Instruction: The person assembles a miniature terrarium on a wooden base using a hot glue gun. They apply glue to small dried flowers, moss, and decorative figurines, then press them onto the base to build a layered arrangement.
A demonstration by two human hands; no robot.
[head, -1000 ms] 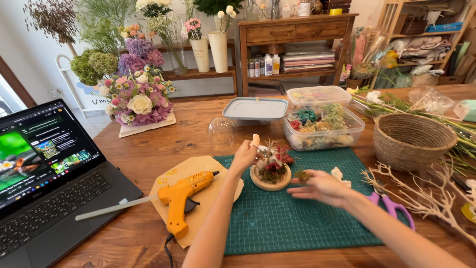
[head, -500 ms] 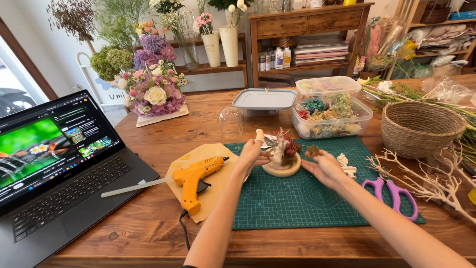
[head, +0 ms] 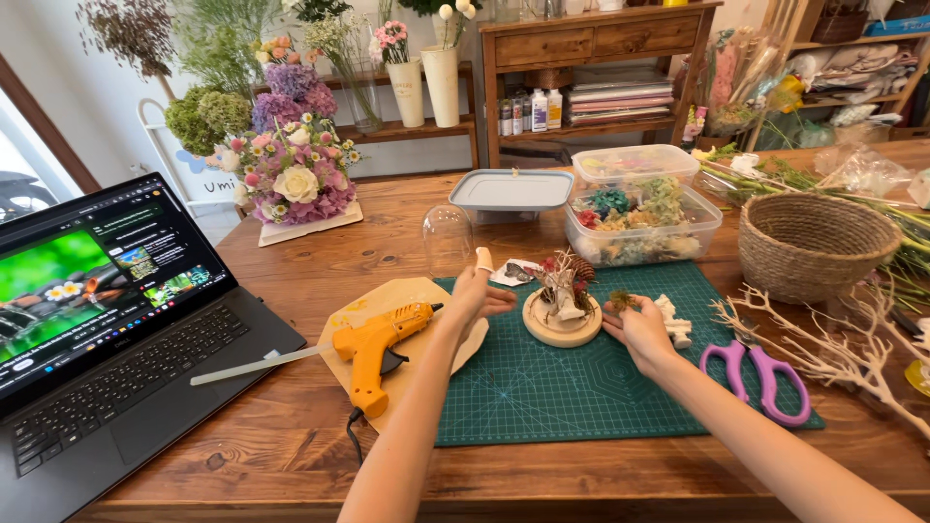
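Green mat covers the wooden worktop, bearing a round base between both hands. Left hand is loosely curled, empty; right hand pinches moss. Glue gun, scissors, basket and laptop surround.

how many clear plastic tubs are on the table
2. An open one full of dried flowers sits behind the green cutting mat; a lidded one stands just behind it. The grey-lidded box to their left isn't counted. Others may be hidden.
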